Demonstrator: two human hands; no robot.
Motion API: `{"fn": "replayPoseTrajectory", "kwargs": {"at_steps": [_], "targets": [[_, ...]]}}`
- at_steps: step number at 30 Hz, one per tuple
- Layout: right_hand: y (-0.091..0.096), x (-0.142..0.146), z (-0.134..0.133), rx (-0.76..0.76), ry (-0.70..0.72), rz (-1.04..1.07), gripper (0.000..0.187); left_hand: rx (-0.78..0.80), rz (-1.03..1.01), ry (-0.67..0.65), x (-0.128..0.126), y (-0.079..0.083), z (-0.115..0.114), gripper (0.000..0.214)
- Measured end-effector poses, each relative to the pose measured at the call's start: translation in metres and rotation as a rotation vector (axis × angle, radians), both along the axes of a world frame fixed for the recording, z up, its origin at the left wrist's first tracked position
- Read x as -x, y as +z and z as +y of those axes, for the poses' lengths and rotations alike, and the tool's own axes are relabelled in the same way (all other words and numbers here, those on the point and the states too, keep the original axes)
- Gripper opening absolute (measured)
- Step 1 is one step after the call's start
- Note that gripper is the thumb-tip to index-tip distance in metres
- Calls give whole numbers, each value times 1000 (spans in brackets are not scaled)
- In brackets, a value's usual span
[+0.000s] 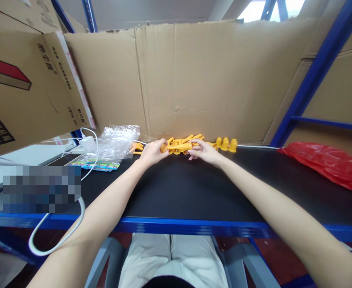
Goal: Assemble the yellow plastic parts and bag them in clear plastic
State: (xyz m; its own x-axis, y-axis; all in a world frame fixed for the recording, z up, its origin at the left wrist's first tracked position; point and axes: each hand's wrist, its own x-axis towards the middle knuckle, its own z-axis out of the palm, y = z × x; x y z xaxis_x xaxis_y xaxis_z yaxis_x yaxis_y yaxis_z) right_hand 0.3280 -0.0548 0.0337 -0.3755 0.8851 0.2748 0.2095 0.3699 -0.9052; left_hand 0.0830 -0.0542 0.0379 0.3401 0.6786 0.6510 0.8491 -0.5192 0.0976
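Observation:
My left hand (154,153) and my right hand (204,152) face each other over the back of the black tabletop. Between them is a yellow plastic piece (180,147), long and ribbed, with a rounded end at the left. The left fingers are closed on its left end, while the right thumb and fingers close round its right end. Behind it lies a pile of yellow plastic parts (197,137), partly hidden by the hands. Several yellow cup-shaped pieces (225,144) stand right of my right hand. More yellow sticks (137,148) lie left of my left hand.
A clear plastic bag (119,140) and a colourful packet (96,165) lie at the left, near a white charger (88,144) with cables. A red plastic bag (329,164) rests at the right. Cardboard (209,80) walls the back; a blue edge (194,226) runs along the front.

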Motion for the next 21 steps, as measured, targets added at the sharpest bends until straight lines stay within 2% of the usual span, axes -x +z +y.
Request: {"fn": "replayPoseTrajectory", "kwargs": {"at_steps": [13, 21], "targets": [[0, 1, 0, -9, -6, 27, 45, -60, -19, -38, 0, -1, -3, 32], [1, 0, -1, 2, -26, 18, 45, -27, -18, -90, 3, 2, -2, 30]]}}
